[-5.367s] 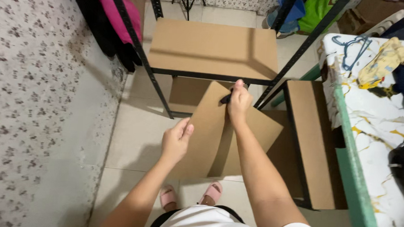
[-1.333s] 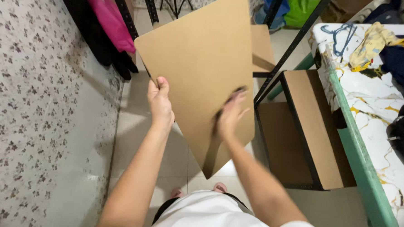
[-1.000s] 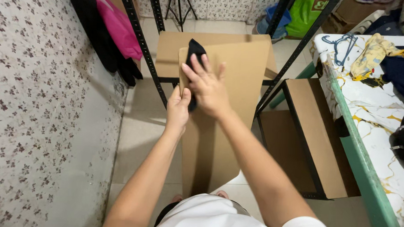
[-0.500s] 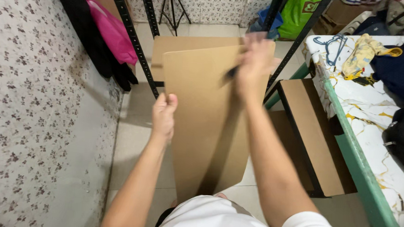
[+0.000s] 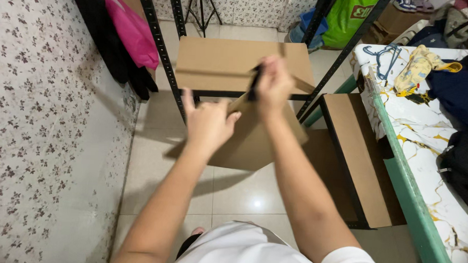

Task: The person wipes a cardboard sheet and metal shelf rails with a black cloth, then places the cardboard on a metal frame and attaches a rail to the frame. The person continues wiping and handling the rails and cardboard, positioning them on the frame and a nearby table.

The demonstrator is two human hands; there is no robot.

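Note:
A flat brown board is held tilted over the tiled floor, in front of a black metal rack. My left hand lies on the board's left edge with fingers spread, holding it. At the board's top corner, my right hand is closed on the board together with a slim black object. Just beyond the hands, another brown board rests as a shelf in the rack.
A second rack section with a brown shelf stands to the right, against a green-edged table piled with clothes. A flower-patterned wall runs along the left. Pink and black garments hang at the far left; a green bag sits behind.
The board stood upright and tall in front of me; now it has swung down to a low tilt. My right hand came down from the top, and my left hand moved onto the board.

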